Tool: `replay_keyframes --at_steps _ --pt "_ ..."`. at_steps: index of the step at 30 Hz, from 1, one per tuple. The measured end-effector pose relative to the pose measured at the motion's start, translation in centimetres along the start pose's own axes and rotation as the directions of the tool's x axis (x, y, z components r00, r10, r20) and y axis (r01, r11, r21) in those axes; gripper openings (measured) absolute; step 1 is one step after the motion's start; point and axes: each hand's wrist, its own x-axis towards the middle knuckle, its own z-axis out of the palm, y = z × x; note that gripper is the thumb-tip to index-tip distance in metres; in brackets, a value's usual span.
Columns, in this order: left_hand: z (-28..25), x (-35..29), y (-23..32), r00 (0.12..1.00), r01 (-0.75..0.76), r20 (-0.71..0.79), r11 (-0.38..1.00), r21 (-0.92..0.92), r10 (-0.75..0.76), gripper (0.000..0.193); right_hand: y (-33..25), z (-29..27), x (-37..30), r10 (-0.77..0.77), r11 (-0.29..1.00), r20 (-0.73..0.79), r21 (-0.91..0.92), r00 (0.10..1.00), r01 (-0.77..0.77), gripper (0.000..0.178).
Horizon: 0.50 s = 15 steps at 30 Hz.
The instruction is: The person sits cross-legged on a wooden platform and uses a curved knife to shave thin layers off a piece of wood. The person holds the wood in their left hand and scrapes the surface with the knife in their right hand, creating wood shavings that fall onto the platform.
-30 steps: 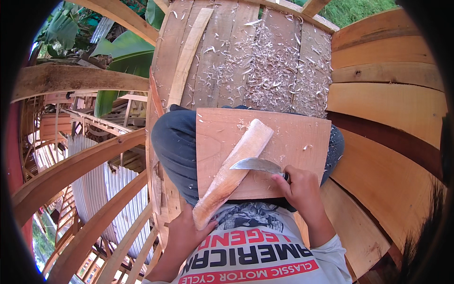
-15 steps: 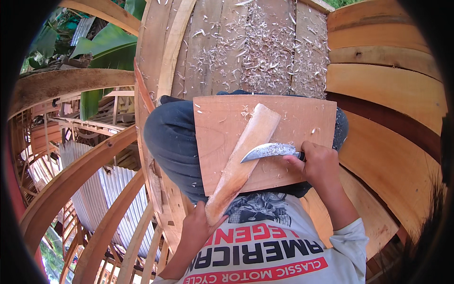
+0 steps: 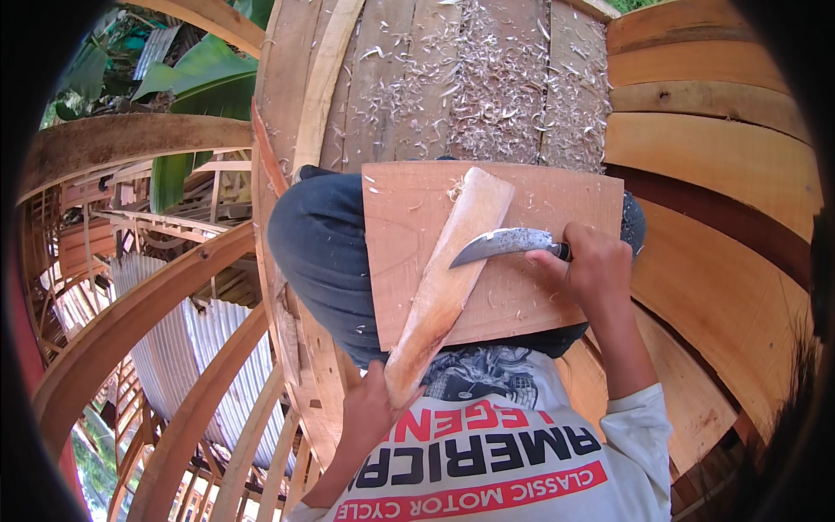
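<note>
"What's different from a second ago?"

"The right hand (image 3: 598, 265), mostly. It was down by the near edge of the flat board (image 3: 557, 296); now it's farther up, over the board's right side. It's closed around the handle of the curved knife (image 3: 504, 244)."

"And the piece of wood (image 3: 452, 278)?"

"Slanting across the board, far end close to the board's far edge, near end sticking out past the near edge. The left hand (image 3: 369, 407) is gripping that near end, same as before, though I can't see all its fingers. The blade crosses the wood's upper half; whether it's touching, I can't tell."

"Anything in the way?"

"The blade covers a strip of the wood, and the board hides most of the lap between the bent legs (image 3: 317, 252). Curly shavings (image 3: 500, 113) litter the floor beyond, with a long wooden strip (image 3: 326, 87) lying to their left. A plank wall (image 3: 709, 143) closes in the right side. On the left, past the curved rails (image 3: 148, 304), there's corrugated metal (image 3: 217, 348) and a broad green leaf (image 3: 204, 70)."
</note>
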Motion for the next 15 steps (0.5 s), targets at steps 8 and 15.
replay_keyframes --at_steps 8,15 --pt "0.6 -0.7 -1.1 0.998 0.029 0.065 0.999 -0.023 -0.027 0.053 4.1 -5.1 2.0 0.349 0.927 0.058 0.126 0.935 -0.354 0.056" --pt "0.5 0.0 -1.2 0.998 0.004 0.056 0.998 -0.065 0.000 0.050 -1.3 -1.2 -3.4 -0.033 0.979 0.202 0.204 0.979 -0.009 0.053"
